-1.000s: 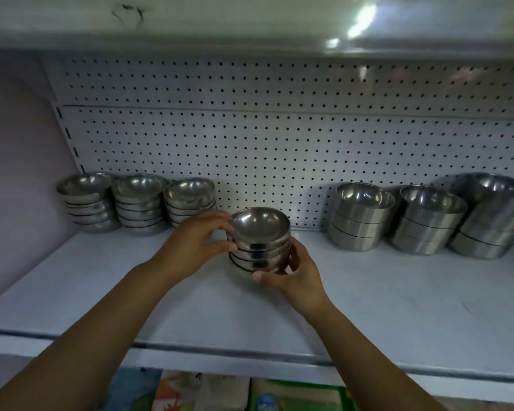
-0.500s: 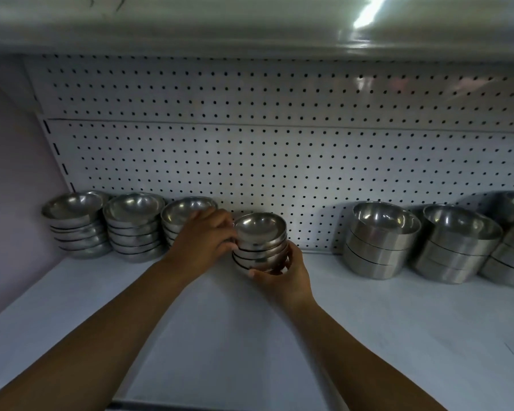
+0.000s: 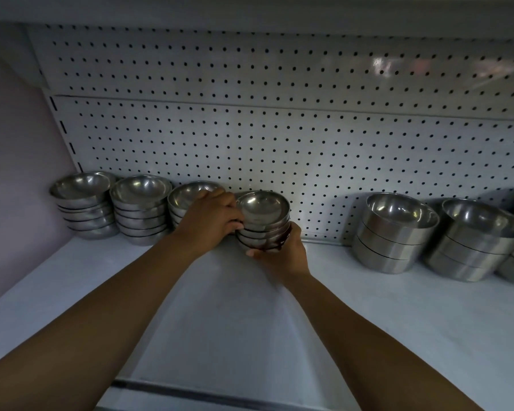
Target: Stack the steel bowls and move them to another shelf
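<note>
Person stands at a white shelf (image 3: 368, 307), both bare arms stretched toward the back. A stack of small steel bowls (image 3: 263, 221) sits at the rear of the shelf, close against the pegboard back panel (image 3: 279, 137); whether it touches the panel cannot be told. Left hand (image 3: 209, 219) is curled against the left side of the stack, fingers closed onto the rims at mid height, back of the hand up. Right hand (image 3: 282, 252) cups the stack from the front right and low, thumb lying across the bottom bowl, fingers wrapped round the far side and mostly hidden. Stack is thus clasped between the two hands; its base looks to be at shelf level, though the contact is hidden by the right hand. Top bowl faces mouth up. Just left of the held stack stand three more stacks of like bowls in a row: nearest stack (image 3: 187, 200), partly covered by the left hand, middle stack (image 3: 141, 209), far-left stack (image 3: 85, 204) next to the pink side wall (image 3: 18, 188). Well apart to the right stand two stacks of larger, straight-sided bowls (image 3: 395, 232) and (image 3: 472, 238); a further one is cut by the frame edge.
</note>
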A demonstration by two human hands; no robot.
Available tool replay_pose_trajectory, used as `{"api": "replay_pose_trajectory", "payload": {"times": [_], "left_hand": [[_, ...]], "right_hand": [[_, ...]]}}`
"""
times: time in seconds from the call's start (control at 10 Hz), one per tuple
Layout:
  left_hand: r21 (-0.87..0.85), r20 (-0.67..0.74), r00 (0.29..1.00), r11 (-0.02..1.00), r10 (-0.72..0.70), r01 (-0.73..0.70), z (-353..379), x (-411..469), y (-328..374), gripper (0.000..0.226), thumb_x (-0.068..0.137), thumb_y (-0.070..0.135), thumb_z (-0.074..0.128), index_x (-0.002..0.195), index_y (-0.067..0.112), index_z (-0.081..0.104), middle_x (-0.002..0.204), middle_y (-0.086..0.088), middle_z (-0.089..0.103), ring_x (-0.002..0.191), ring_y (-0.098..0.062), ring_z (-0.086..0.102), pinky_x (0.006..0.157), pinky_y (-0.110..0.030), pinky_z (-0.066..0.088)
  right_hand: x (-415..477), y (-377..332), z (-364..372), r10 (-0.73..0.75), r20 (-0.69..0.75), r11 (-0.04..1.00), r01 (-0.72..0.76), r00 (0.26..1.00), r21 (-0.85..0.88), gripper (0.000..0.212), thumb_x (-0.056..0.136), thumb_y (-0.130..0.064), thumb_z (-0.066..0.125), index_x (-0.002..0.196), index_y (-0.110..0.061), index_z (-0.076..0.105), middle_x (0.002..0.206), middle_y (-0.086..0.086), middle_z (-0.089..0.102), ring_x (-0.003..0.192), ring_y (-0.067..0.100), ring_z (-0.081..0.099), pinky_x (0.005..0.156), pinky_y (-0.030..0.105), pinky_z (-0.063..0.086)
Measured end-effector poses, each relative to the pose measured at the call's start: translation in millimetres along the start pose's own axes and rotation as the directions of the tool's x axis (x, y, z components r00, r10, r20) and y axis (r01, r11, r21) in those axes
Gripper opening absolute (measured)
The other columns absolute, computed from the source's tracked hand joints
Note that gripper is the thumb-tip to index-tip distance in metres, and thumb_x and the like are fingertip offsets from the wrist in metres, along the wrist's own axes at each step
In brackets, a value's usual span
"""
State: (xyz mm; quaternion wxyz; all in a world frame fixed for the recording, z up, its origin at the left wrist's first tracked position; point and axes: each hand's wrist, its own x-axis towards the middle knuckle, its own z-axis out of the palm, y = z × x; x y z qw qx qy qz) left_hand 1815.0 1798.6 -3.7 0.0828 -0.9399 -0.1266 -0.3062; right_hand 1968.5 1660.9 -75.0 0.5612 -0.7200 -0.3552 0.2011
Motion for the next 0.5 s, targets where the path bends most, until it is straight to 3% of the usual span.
{"api": "replay_pose_trajectory", "payload": {"times": [0.2,0.3,0.4,0.5], "left_hand": [[-0.041,-0.003,1.000,0.999,0.002,-0.002,4.1,-0.4,-2.3,0.015,0.080,0.033,0.079,0.088,0.020,0.080,0.090,0.002,0.067,0.088,-0.026,0.060,0.078,-0.036,0.040],[-0.058,0.000,1.000,0.998,-0.001,0.001,3.6,-4.1,-1.4,0.020,0.084,0.038,0.071,0.093,0.022,0.079,0.095,0.005,0.067,0.093,-0.023,0.059,0.081,-0.035,0.039],[-0.051,-0.016,0.998,0.997,-0.058,0.057,-0.7,-12.2,5.8,0.025,0.082,0.034,0.081,0.103,0.021,0.076,0.107,0.004,0.069,0.103,-0.025,0.063,0.096,-0.044,0.043],[-0.012,-0.025,0.996,0.996,-0.087,0.087,-1.8,-22.0,12.3,0.034,0.082,0.037,0.080,0.110,0.019,0.074,0.116,0.003,0.069,0.114,-0.025,0.060,0.111,-0.049,0.032]], "right_hand": [[3.3,4.3,-6.0,0.051,0.053,0.997,-0.047,0.997,-0.065,0.086,0.063,-0.021,0.101,0.122,-0.027,0.039,0.106,-0.020,0.057,0.092,-0.003,0.059,0.070,0.002,0.045],[1.8,1.3,-9.7,0.087,0.080,0.993,-0.080,0.993,-0.089,0.086,0.066,-0.031,0.099,0.131,-0.020,0.044,0.123,-0.010,0.060,0.109,0.009,0.063,0.082,0.015,0.051],[-10.2,-3.8,-23.6,0.200,0.116,0.980,-0.196,0.973,-0.042,0.086,0.083,-0.040,0.086,0.149,-0.012,0.038,0.139,-0.001,0.049,0.125,0.019,0.055,0.093,0.030,0.055],[-25.1,-5.5,-35.0,0.192,0.078,0.974,-0.180,0.978,-0.136,0.111,0.078,-0.053,0.086,0.161,-0.013,0.024,0.157,0.006,0.044,0.142,0.027,0.046,0.112,0.040,0.046]]}}
